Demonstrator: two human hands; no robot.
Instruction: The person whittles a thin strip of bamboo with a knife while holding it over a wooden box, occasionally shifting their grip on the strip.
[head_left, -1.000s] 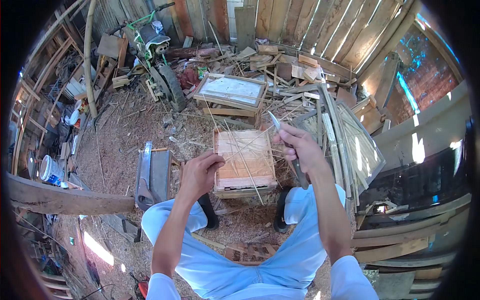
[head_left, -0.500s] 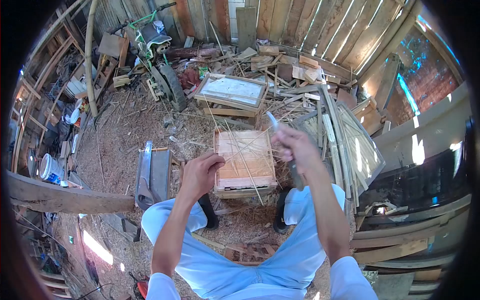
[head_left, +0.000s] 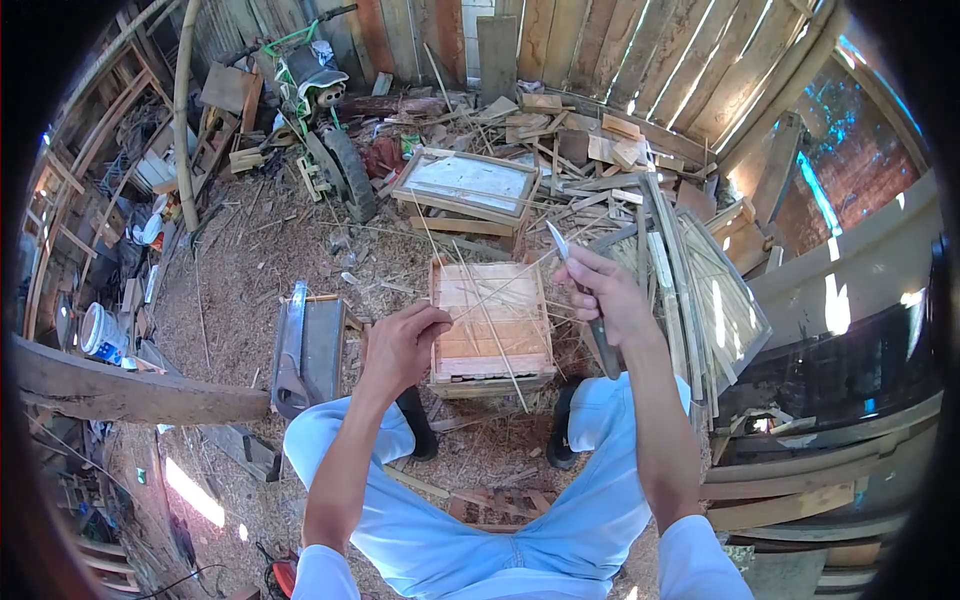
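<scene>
My right hand is closed around the handle of a knife, its blade pointing up and away from me. My left hand pinches one end of a thin bamboo strip that runs up and right to the blade. Both hands hover over a wooden crate standing on the ground between my feet. Several thin strips lie across the crate's top. My legs in light blue trousers fill the lower middle of the view.
A handsaw lies on a low stool left of the crate. A framed panel and scrap wood lie behind it. Woven bamboo panels lean at the right. A motorbike stands at the back left. Shavings cover the ground.
My right hand with the knife made a short stroke along the strip, dipping toward me and returning up. My left hand stayed put, and the head view shifted slightly.
</scene>
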